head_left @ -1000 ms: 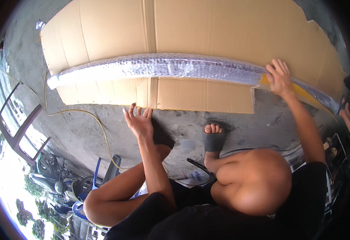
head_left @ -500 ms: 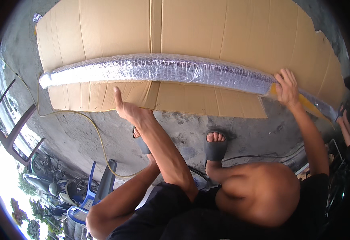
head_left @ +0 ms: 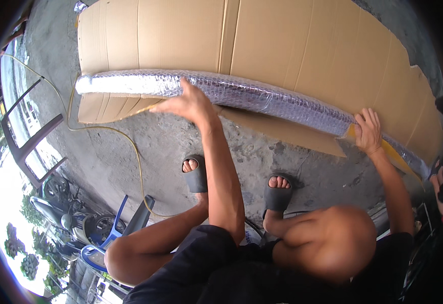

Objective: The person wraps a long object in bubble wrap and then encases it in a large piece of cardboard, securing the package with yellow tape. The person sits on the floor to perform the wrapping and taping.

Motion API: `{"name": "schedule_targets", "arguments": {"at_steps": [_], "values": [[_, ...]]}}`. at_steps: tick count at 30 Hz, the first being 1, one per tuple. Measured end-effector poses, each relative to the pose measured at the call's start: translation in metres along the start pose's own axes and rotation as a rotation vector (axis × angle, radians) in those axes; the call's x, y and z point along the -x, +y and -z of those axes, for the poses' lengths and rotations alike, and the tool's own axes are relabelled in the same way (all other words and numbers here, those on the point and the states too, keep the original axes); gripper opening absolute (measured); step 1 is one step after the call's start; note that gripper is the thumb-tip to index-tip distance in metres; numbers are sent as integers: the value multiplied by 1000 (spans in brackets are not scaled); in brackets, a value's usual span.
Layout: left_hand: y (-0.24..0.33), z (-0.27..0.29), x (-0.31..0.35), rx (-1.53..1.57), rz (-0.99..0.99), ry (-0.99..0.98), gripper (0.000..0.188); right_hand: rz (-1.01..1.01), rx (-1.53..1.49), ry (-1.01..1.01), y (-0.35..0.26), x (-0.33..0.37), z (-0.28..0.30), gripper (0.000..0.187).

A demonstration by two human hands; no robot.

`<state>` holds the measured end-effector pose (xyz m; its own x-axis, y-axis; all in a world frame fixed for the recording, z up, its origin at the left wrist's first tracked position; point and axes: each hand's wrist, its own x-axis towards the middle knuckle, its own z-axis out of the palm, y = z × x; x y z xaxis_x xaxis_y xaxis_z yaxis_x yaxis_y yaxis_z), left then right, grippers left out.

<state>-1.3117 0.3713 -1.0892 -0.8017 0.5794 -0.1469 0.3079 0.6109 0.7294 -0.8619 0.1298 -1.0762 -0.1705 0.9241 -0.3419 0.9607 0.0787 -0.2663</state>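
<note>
A long bundle in clear bubble wrap [head_left: 292, 104] lies across a brown cardboard sheet [head_left: 181, 35]. My right hand [head_left: 368, 133] grips it from above near its right end, fingers laid over it beside a yellow strip [head_left: 395, 158]. My left hand [head_left: 191, 105] is at the sheet's near edge, left of the middle. Its thumb points up in front of the wrap and its fingers stretch left along the cardboard edge. Slight blur hides how the fingertips meet the cardboard. Near that hand the cardboard's near strip is bent up toward the bundle.
Grey concrete floor [head_left: 236, 147] lies under the sheet, where my sandalled feet stand. A yellowish hose [head_left: 139, 162] curves over the floor at left. A blue chair [head_left: 112, 235], a dark chair frame [head_left: 31, 147] and a motorbike [head_left: 74, 220] stand leftward. Another person's foot [head_left: 437, 172] shows at far right.
My left hand has moved up and right toward the bundle, and the near cardboard strip has risen with it. The view has shifted. My right hand stays on the bundle.
</note>
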Motion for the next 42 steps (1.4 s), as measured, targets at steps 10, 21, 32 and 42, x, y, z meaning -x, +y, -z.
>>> {"name": "schedule_targets", "arguments": {"at_steps": [10, 21, 32, 42], "values": [[-7, -61, -24, -565, 11, 167, 134, -39, -36, -4, -13, -6, 12, 28], [-11, -113, -33, -732, 49, 119, 122, -118, 67, 74, -32, -2, 20, 29], [3, -105, -28, -855, 59, 55, 117, -292, -219, 625, -120, -16, -11, 73], [5, -93, -22, -951, 60, 179, 112, -585, 88, 326, -126, -64, -19, 22]]}}
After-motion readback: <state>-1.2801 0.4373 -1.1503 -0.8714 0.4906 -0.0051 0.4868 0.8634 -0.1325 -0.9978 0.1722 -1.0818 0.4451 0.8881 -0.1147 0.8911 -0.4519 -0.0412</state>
